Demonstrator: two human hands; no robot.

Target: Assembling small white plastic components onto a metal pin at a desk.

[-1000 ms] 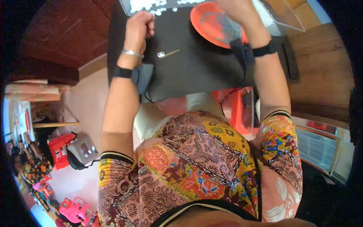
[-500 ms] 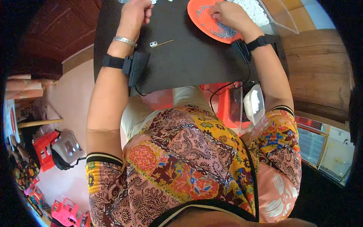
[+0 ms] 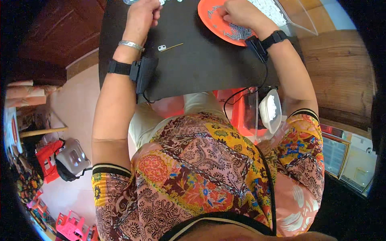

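Right hand (image 3: pixel 243 15) partly hides plate (image 3: pixel 206 17); white clips (image 3: pixel 268 9), perhaps, alongside.

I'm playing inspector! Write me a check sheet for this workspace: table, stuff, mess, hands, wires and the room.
Surface: dark tabletop
Work things: orange plate with small grey pieces; white pieces at upper right
Clutter: thin gold-coloured stick beside a small white part
Grip: left hand curled near the picture's top; right hand over the plate; anything held can't be told
Cables: black cable droops from the right wrist's black box
Surroundings: pink plastic chair at lower left; wooden panel at right
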